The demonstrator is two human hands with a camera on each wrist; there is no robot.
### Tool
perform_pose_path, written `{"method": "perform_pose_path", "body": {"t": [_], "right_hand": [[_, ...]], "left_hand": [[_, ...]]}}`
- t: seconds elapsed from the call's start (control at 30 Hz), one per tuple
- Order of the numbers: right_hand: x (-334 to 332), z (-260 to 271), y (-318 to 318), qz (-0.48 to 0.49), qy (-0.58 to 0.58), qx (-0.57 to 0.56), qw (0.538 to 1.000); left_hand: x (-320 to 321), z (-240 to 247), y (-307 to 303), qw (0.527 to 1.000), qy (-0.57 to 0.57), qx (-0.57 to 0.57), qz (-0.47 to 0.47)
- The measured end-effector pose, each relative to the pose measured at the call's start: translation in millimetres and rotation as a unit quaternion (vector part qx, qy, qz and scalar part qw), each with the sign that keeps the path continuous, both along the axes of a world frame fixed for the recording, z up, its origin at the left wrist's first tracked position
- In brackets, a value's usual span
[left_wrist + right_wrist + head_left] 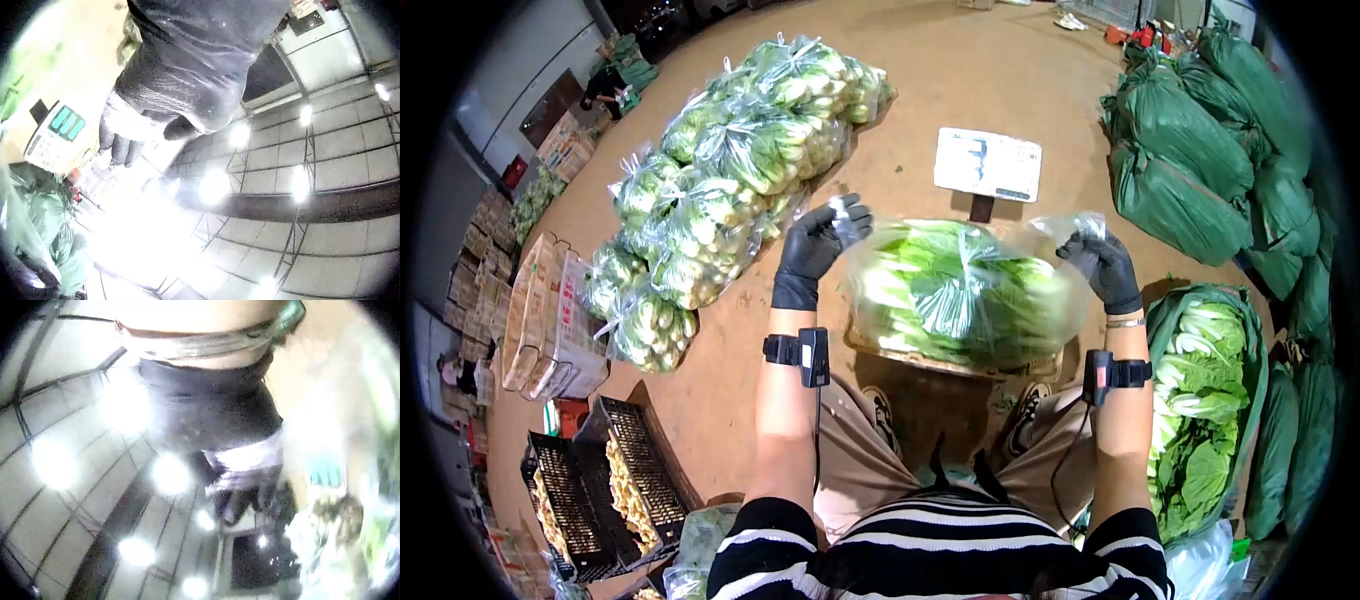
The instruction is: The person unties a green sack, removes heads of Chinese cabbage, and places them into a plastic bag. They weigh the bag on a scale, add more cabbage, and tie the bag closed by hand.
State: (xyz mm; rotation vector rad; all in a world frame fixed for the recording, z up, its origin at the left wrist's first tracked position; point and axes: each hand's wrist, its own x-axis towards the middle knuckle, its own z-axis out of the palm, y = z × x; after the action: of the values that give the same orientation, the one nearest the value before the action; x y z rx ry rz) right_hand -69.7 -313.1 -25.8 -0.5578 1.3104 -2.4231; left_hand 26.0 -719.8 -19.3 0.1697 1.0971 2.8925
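A clear plastic bag (960, 290) full of long green leafy vegetables sits in front of the person, over a platform scale's base (920, 362). Its plastic is gathered in whitish folds at the middle, and its right side is motion-blurred. The black-gloved left hand (825, 240) grips a twisted white end of plastic at the bag's left; in the left wrist view the white plastic (134, 122) runs across the fingers. At the other side the black-gloved right hand (1105, 265) grips another bunched end of the bag, seen as a pale strip (244, 464) in the right wrist view.
Behind the bag stands the scale's display (988, 165). Filled vegetable bags (740, 170) are piled at the left, green sacks (1190, 150) at the right. An opened sack of leafy greens (1200, 400) lies by the right arm; black crates (605, 480) stand lower left.
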Motion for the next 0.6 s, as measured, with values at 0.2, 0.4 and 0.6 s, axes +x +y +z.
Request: {"method": "perform_pose_path", "body": {"t": [0.2,0.4,0.6], "right_hand": [[-40,67,-19,0.171,-0.094,-0.210,0.958],[6,92,-36,-0.020,0.149,0.083,0.985],[12,87,-14,-0.069,0.150,0.343,0.925]], "left_hand": [[-70,35,35,0.993,0.115,-0.009,-0.008],[-72,84,61,0.939,0.169,-0.296,0.036],[-57,42,25,0.945,0.042,-0.314,0.077]]}}
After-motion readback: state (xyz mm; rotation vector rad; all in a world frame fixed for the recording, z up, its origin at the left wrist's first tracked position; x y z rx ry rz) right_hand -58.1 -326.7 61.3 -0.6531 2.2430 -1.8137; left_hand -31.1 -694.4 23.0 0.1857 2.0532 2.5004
